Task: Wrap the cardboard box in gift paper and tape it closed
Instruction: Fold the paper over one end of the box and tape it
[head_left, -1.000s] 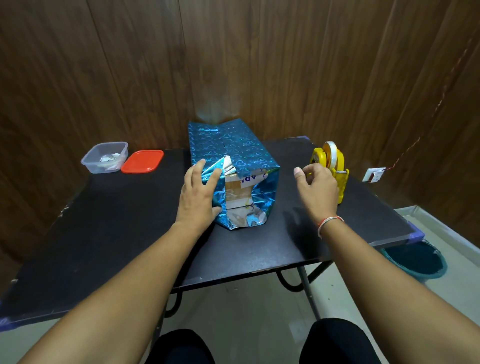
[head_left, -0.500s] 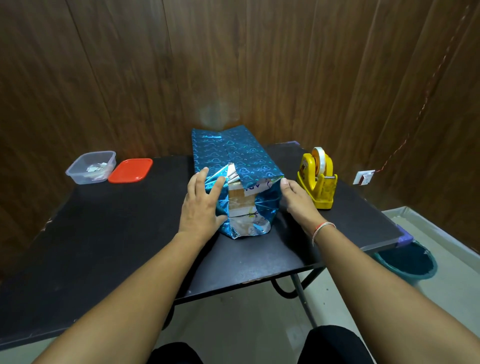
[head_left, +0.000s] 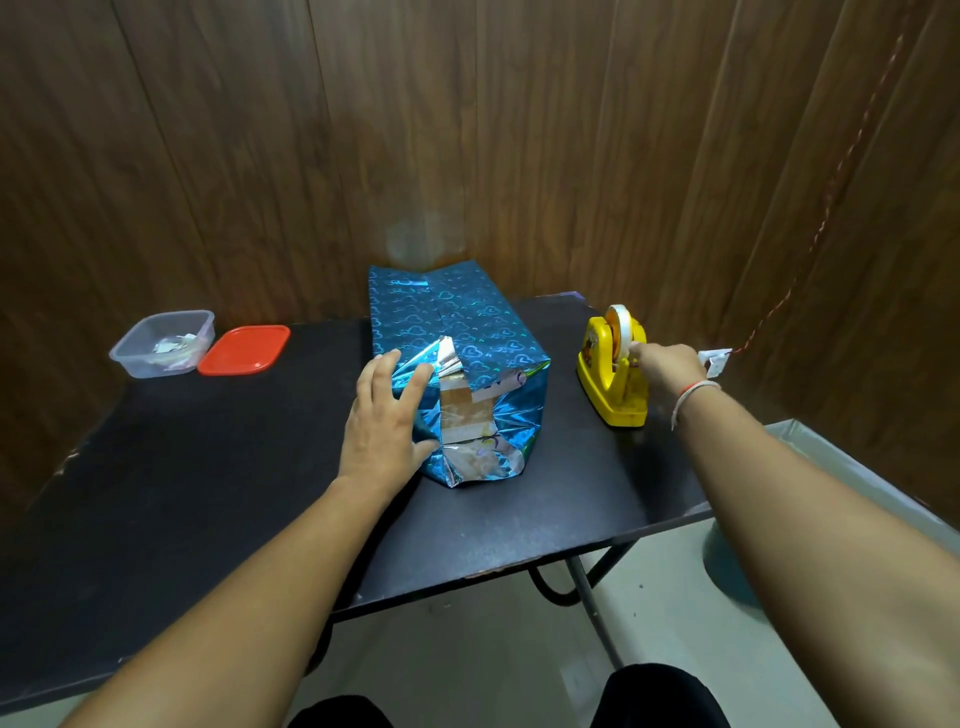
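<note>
A cardboard box (head_left: 462, 410) stands on the black table (head_left: 208, 493), mostly covered in shiny blue gift paper (head_left: 462, 322). Its near end is still open, with brown cardboard showing between loose paper flaps. My left hand (head_left: 387, 421) lies flat with straight fingers, pressing the left flap against that near end. To the right stands a yellow tape dispenser (head_left: 613, 374) with a white tape roll. My right hand (head_left: 662, 366) reaches to the dispenser's front, its fingertips curled at the tape end; whether tape is pinched is hidden.
At the table's far left sit a clear plastic container (head_left: 163, 343) holding paper scraps and its red lid (head_left: 244, 349). A wooden wall rises right behind the table. A teal bucket (head_left: 727, 561) stands on the floor below the right table edge.
My right hand left the box's right side and moved right to the tape dispenser. My left hand stayed pressed on the left flap.
</note>
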